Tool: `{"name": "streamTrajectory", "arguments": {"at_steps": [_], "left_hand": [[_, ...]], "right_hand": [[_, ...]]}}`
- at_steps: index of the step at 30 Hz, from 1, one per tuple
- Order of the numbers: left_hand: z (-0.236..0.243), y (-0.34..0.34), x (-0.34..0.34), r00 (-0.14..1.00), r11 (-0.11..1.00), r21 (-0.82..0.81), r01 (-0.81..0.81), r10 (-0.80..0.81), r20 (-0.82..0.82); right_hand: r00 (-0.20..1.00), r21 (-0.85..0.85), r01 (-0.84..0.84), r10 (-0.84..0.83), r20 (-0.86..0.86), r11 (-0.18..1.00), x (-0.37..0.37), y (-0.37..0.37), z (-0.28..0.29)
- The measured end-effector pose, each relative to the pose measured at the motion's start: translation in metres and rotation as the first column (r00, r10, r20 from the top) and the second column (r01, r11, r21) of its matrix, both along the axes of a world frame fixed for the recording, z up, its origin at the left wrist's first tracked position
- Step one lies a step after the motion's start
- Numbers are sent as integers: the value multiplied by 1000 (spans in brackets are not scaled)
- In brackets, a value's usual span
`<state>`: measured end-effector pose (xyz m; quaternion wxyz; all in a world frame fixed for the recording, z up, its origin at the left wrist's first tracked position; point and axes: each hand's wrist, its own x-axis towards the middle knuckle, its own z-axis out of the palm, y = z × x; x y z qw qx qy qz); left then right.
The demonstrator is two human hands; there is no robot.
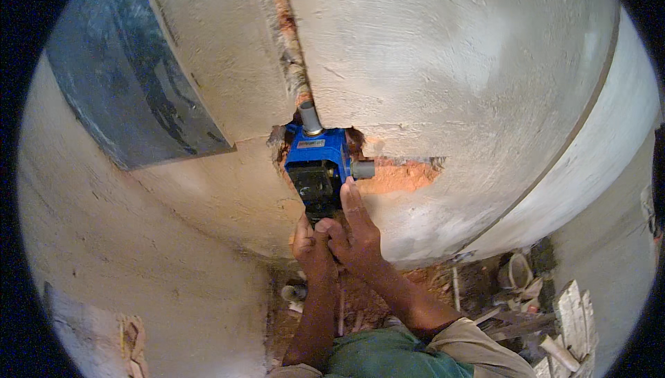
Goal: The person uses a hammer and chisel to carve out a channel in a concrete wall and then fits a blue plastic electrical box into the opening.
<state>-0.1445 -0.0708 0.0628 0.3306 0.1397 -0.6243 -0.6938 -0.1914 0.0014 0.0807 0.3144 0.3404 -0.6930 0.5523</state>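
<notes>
A concealed mixer valve body with a blue box (318, 148) and a black front (317, 187) sits at a broken-out recess in the plastered wall. One short grey pipe stub (309, 119) leaves its top, and another grey stub (363, 169) leaves its right side. My left hand (305, 245) is closed on the lower end of the valve body. My right hand (359, 239) grips it from the lower right, its fingers stretched up along the side and the tips just under the right stub. The back of the valve body is hidden in the recess.
A narrow chased groove (287, 31) climbs the wall above, and a shorter groove (409, 173) with bare brick runs right. A dark panel (131, 66) is at the upper left. Below lie rubble (429, 277), a bucket-like container (516, 270) and broken boards (575, 322).
</notes>
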Motion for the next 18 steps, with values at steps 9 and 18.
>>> {"name": "streamTrajectory", "arguments": {"at_steps": [9, 18], "left_hand": [[3, 20, -4, 963, 870, -441, -222, 265, 38], [-16, 11, -11, 992, 951, -283, -127, 125, -24]], "right_hand": [[978, -88, -117, 130, 164, 989, -10, 20, -2], [943, -236, -175, 232, 238, 956, -1, 29, -11]]}}
